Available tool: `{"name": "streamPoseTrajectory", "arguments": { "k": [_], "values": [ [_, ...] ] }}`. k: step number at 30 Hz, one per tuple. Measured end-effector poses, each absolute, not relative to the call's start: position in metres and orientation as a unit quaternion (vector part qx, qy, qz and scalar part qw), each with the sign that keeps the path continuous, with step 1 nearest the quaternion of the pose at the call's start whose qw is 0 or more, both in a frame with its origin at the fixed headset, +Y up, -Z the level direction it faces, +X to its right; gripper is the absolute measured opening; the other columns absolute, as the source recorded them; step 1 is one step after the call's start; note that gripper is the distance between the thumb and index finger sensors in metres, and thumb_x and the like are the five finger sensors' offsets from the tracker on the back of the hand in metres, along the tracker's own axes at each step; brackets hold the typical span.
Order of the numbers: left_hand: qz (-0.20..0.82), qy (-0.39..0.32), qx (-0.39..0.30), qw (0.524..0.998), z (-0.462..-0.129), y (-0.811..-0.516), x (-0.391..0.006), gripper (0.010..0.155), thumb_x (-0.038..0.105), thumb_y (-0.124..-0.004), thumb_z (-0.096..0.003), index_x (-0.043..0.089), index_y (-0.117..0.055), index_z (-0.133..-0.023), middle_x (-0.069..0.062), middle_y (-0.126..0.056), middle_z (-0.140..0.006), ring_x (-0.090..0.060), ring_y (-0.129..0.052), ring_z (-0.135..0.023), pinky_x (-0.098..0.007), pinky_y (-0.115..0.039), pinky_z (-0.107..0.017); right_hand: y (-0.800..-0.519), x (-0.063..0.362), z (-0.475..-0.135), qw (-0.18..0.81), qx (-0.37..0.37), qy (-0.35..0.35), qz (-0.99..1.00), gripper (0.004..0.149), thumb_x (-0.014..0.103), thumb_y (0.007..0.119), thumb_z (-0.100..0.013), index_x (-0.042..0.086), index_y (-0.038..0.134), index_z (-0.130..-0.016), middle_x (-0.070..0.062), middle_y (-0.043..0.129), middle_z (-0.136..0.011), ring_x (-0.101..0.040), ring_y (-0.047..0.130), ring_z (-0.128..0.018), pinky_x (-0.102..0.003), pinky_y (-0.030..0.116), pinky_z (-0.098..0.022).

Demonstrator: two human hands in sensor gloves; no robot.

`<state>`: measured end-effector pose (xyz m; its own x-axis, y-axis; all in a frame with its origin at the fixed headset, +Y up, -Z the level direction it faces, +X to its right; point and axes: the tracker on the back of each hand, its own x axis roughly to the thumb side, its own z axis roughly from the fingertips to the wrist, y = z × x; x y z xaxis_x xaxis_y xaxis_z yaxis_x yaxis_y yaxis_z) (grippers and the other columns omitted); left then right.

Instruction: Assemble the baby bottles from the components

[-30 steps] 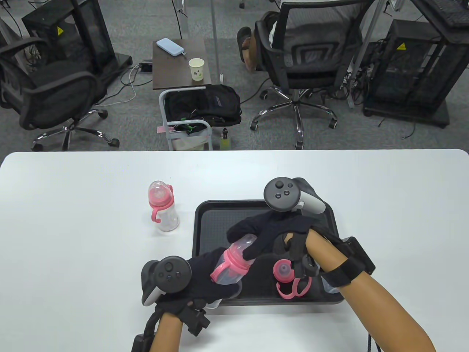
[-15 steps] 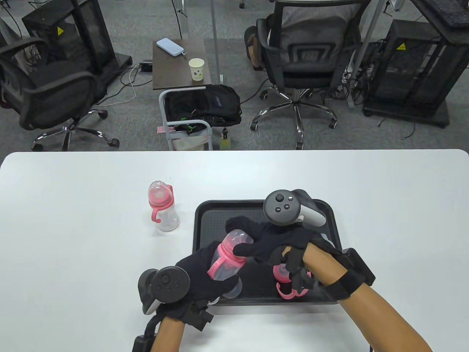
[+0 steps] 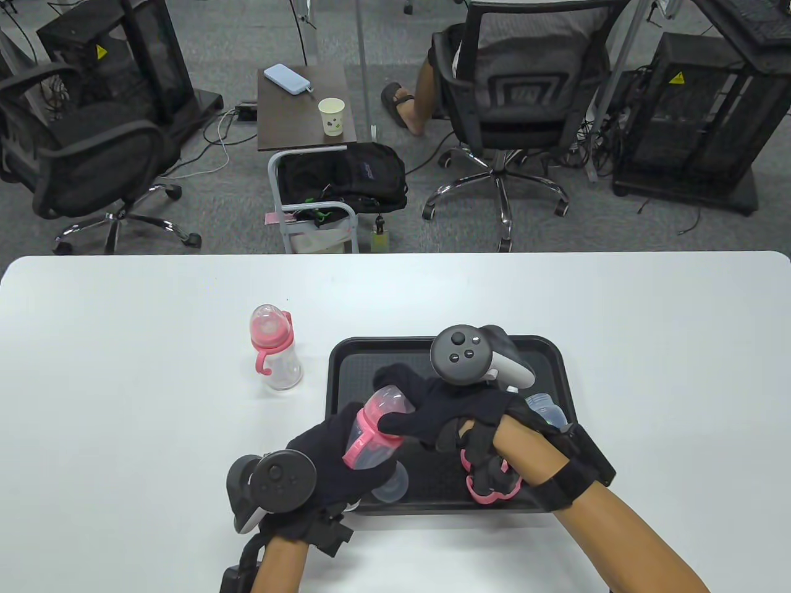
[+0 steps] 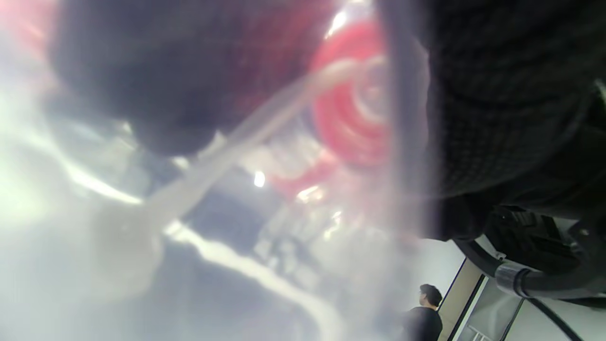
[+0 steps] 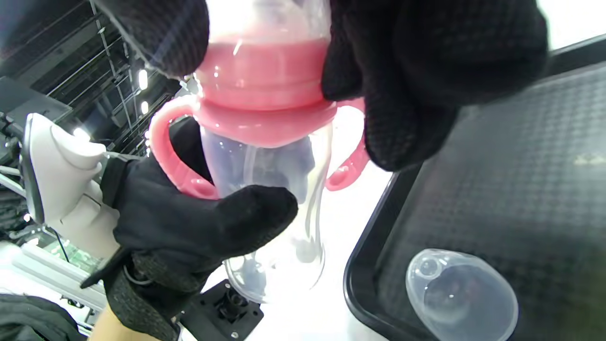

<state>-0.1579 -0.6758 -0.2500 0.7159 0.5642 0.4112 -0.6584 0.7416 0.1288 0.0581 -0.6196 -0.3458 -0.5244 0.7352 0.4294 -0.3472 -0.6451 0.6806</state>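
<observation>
A clear baby bottle (image 3: 377, 454) with a pink handled collar (image 3: 364, 432) and clear cap is held tilted over the black tray's (image 3: 544, 358) front left corner. My left hand (image 3: 343, 454) grips its clear body from the left. My right hand (image 3: 401, 411) wraps fingers and thumb round the collar and cap. The right wrist view shows the bottle (image 5: 265, 189) close up, with the collar (image 5: 265, 85) between my right fingers (image 5: 402, 71) and my left hand (image 5: 199, 227) below it. The left wrist view is blurred, with pink (image 4: 355, 99) showing through clear plastic.
An assembled bottle (image 3: 275, 349) stands on the white table left of the tray. In the tray lie a pink handle ring (image 3: 488, 491) under my right wrist, a clear bottle body (image 3: 544, 411) at the right, and a clear dome cap (image 5: 461, 293).
Both hands have carried the bottle left and nearer the table's front edge. The right hand's shift uncovers the clear bottle body at the tray's right.
</observation>
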Motion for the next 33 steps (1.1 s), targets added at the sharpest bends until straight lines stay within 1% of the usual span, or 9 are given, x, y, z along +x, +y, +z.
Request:
{"name": "streamPoseTrajectory", "arguments": {
  "k": [2,6,10,12,14,16,21,28,33],
  "values": [
    [0.33,-0.17,0.147,0.917,-0.25,-0.676,-0.157,0.101,0.078,-0.1,-0.0326,0.013,-0.077,-0.106,-0.013,-0.094,-0.082,-0.032,-0.105,-0.056,-0.041,-0.092,-0.041,-0.618,0.059,-0.347,0.317,0.363,0.28,0.83,0.08,0.053,0.072,-0.057,0.014,0.026,-0.109,-0.035,0.074,-0.088,-0.046,0.097,-0.05,-0.047,0.087,-0.029],
    [0.339,-0.166,0.141,0.915,-0.252,-0.679,-0.159,0.101,0.08,-0.1,-0.032,0.016,-0.077,-0.106,-0.011,-0.095,-0.083,-0.031,-0.105,-0.056,-0.041,-0.091,-0.042,-0.618,0.058,-0.345,0.314,0.362,0.25,0.842,0.083,0.054,0.076,-0.055,0.015,0.027,-0.11,-0.034,0.076,-0.087,-0.047,0.098,-0.05,-0.048,0.087,-0.029],
    [0.337,-0.156,0.178,0.911,-0.252,-0.683,-0.156,0.1,0.082,-0.097,-0.0278,0.022,-0.079,-0.106,-0.005,-0.097,-0.084,-0.029,-0.106,-0.057,-0.04,-0.091,-0.041,-0.614,0.07,-0.337,0.316,0.367,0.212,0.849,0.086,0.057,0.071,-0.057,0.017,0.019,-0.113,-0.035,0.067,-0.1,-0.054,0.09,-0.064,-0.056,0.081,-0.041],
    [0.35,-0.161,0.144,0.912,-0.253,-0.684,-0.157,0.1,0.081,-0.097,-0.029,0.023,-0.076,-0.108,-0.004,-0.095,-0.087,-0.03,-0.105,-0.061,-0.043,-0.091,-0.042,-0.614,0.085,-0.331,0.311,0.365,0.18,0.859,0.086,0.058,0.07,-0.057,0.015,0.022,-0.114,-0.035,0.063,-0.105,-0.057,0.085,-0.074,-0.061,0.077,-0.048],
    [0.337,-0.146,0.159,0.916,-0.253,-0.685,-0.16,0.1,0.078,-0.098,-0.0292,0.026,-0.072,-0.11,-0.003,-0.092,-0.092,-0.031,-0.104,-0.067,-0.046,-0.089,-0.046,-0.618,0.101,-0.326,0.313,0.353,0.138,0.871,0.084,0.058,0.07,-0.057,0.013,0.028,-0.115,-0.034,0.063,-0.107,-0.058,0.082,-0.079,-0.064,0.075,-0.052],
    [0.339,-0.123,0.165,0.918,-0.255,-0.686,-0.167,0.099,0.077,-0.098,-0.0299,0.027,-0.07,-0.111,-0.002,-0.09,-0.095,-0.032,-0.102,-0.07,-0.047,-0.087,-0.049,-0.623,0.122,-0.321,0.303,0.336,0.111,0.885,0.078,0.056,0.07,-0.058,0.012,0.042,-0.115,-0.033,0.067,-0.106,-0.058,0.082,-0.08,-0.066,0.073,-0.053],
    [0.372,-0.071,0.188,0.906,-0.252,-0.681,-0.193,0.1,0.074,-0.096,-0.0328,0.026,-0.063,-0.114,-0.003,-0.085,-0.1,-0.033,-0.099,-0.076,-0.049,-0.086,-0.053,-0.648,0.186,-0.31,0.29,0.271,0.064,0.916,0.076,0.056,0.07,-0.058,0.012,0.046,-0.115,-0.033,0.066,-0.107,-0.06,0.076,-0.087,-0.069,0.069,-0.057],
    [0.413,0.019,0.23,0.881,-0.247,-0.667,-0.251,0.099,0.065,-0.098,-0.0374,0.024,-0.053,-0.116,-0.005,-0.076,-0.107,-0.035,-0.094,-0.088,-0.052,-0.082,-0.061,-0.68,0.255,-0.302,0.334,0.202,0.039,0.92,0.073,0.056,0.07,-0.058,0.012,0.052,-0.114,-0.033,0.065,-0.108,-0.06,0.073,-0.09,-0.07,0.067,-0.058],
    [0.447,0.103,0.219,0.861,-0.258,-0.683,-0.295,0.099,0.059,-0.099,-0.0396,0.023,-0.047,-0.116,-0.008,-0.07,-0.11,-0.038,-0.09,-0.094,-0.053,-0.079,-0.065,-0.693,0.285,-0.299,0.35,0.163,0.031,0.922,0.072,0.056,0.069,-0.059,0.012,0.053,-0.113,-0.033,0.065,-0.108,-0.06,0.072,-0.091,-0.07,0.067,-0.059]
  ]
}}
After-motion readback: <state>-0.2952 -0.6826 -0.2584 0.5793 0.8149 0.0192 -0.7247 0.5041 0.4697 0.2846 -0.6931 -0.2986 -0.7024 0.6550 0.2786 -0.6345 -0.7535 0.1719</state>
